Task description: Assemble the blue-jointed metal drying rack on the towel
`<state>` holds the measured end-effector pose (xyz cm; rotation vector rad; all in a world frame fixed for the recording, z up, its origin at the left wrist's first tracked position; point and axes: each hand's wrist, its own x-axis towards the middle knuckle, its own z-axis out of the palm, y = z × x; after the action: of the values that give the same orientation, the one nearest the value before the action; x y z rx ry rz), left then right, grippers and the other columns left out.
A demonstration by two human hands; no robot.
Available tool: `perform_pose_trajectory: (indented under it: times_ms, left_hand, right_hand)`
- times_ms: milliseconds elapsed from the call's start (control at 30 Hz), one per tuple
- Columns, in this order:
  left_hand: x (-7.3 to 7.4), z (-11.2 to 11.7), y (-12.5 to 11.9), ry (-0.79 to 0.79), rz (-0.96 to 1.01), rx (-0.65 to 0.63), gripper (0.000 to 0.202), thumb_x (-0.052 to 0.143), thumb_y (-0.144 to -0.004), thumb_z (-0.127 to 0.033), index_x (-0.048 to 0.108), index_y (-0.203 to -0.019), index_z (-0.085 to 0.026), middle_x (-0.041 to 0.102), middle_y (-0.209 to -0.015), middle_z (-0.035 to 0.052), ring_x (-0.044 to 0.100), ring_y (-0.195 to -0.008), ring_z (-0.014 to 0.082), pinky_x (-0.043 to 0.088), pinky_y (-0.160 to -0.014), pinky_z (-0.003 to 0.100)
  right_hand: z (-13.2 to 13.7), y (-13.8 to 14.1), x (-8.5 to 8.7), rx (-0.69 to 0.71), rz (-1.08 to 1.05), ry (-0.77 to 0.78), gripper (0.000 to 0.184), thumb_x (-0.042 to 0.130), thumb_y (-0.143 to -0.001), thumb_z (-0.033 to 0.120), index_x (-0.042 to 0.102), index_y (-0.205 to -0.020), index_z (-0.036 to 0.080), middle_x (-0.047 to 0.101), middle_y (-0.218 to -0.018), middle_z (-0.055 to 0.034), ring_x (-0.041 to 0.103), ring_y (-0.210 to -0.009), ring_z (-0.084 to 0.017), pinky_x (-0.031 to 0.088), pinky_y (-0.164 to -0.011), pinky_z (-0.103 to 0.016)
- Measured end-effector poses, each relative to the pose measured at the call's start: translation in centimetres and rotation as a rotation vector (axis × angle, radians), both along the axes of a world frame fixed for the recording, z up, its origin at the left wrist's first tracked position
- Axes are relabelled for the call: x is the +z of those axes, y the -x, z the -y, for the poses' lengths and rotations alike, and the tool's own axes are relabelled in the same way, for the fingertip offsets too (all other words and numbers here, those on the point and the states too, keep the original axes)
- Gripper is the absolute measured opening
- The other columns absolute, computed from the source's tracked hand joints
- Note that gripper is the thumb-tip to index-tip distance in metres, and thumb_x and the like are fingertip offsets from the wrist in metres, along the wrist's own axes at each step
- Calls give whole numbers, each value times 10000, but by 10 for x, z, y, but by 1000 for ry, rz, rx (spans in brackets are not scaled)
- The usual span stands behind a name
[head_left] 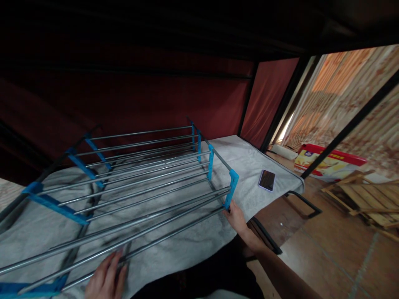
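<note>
A shoe rack (134,201) of grey metal tubes with blue plastic brackets lies across a grey blanket (149,257) in front of me. My right hand (237,219) is closed around the lower end of the near right bracket (231,189). At the bottom left, my left hand (106,276) curls over the lowest front tube, its thumb and palm partly hidden. The front tubes run from the right bracket down to another blue bracket (34,289) cut off by the frame's lower left corner.
A phone (267,180) lies on the blanket right of the rack. Dark metal posts and a red panel (149,97) enclose the bed-like surface. On the floor at right are a red and yellow box (327,162) and folded wooden slats (364,199).
</note>
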<state>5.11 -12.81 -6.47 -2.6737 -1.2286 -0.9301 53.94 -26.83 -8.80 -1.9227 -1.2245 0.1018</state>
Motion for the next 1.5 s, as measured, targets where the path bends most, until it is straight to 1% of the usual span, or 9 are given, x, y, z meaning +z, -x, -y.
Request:
perform_pose_trajectory:
  times_ms: [100, 167, 333, 467, 667, 933, 1233, 1400, 1500]
  left_hand:
    - [-13, -27, -20, 61, -145, -132, 428, 435, -968, -450, 599, -1322, -273, 709, -1216, 82, 676, -1089, 274, 559, -956, 433]
    - [-14, -41, -25, 103, -216, -175, 395, 438, -970, -453, 668, -1237, -274, 733, -1154, 71, 690, -1059, 262, 573, -937, 409]
    - [-10, -58, -21, 164, -326, -240, 393, 415, -964, -322, 683, -1250, -287, 746, -1164, 56, 692, -1096, 246, 571, -965, 385]
    - [-6, -56, -19, 165, -423, -283, 455, 371, -937, -222, 675, -1275, -249, 746, -1187, 72, 698, -1106, 248, 565, -990, 391]
    - [3, -50, -26, 223, -464, -285, 466, 310, -964, -242, 698, -1220, -199, 748, -1167, 126, 715, -1075, 267, 589, -936, 417]
    - [13, -48, -35, 264, -473, -276, 464, 297, -982, -301, 702, -1192, -214, 756, -1110, 131, 729, -1012, 285, 596, -873, 447]
    - [10, -46, -32, 196, -441, -294, 458, 304, -969, -226, 715, -1168, -231, 750, -1091, 111, 733, -959, 266, 615, -792, 395]
    - [2, -52, -31, 73, -410, -328, 408, 376, -1002, -349, 711, -1204, -234, 739, -1160, 101, 701, -1051, 271, 565, -902, 399]
    - [8, -40, -30, 61, -377, -274, 408, 431, -1003, -408, 633, -1331, -271, 713, -1238, 73, 671, -1092, 256, 514, -953, 392]
  right_hand:
    - [1, -1, 2, 14, -24, -13, 252, 570, -832, 254, 594, -1081, 225, 674, -1046, -69, 634, -944, -244, 528, -854, -400]
    - [1, -1, 1, 22, -46, -27, 257, 567, -832, 256, 593, -1086, 227, 674, -1074, -76, 635, -976, -254, 527, -880, -419]
    - [1, -1, -3, 15, -73, -38, 298, 536, -822, 223, 574, -1117, 218, 670, -1105, -90, 635, -1024, -255, 522, -934, -434]
    - [2, 0, -3, 3, -74, -32, 322, 538, -814, 215, 572, -1135, 219, 662, -1139, -96, 620, -1075, -260, 502, -979, -448]
    - [2, 2, -1, -23, -79, -25, 316, 535, -808, 207, 581, -1120, 222, 675, -1090, -79, 639, -1005, -242, 522, -929, -419]
    - [1, 4, 0, -80, -81, -22, 301, 546, -799, 223, 578, -1098, 215, 664, -1058, -81, 629, -986, -246, 512, -909, -419]
    - [1, 6, 4, -100, -71, -20, 252, 542, -790, 230, 592, -1037, 217, 657, -961, -51, 609, -854, -213, 508, -830, -372]
    - [-1, 8, 8, -118, -56, -17, 285, 530, -796, 244, 592, -1073, 217, 655, -1018, -72, 618, -910, -230, 506, -852, -387]
    - [3, 8, 8, -90, -61, -19, 297, 525, -811, 285, 594, -1091, 212, 654, -1026, -89, 615, -921, -248, 504, -867, -416]
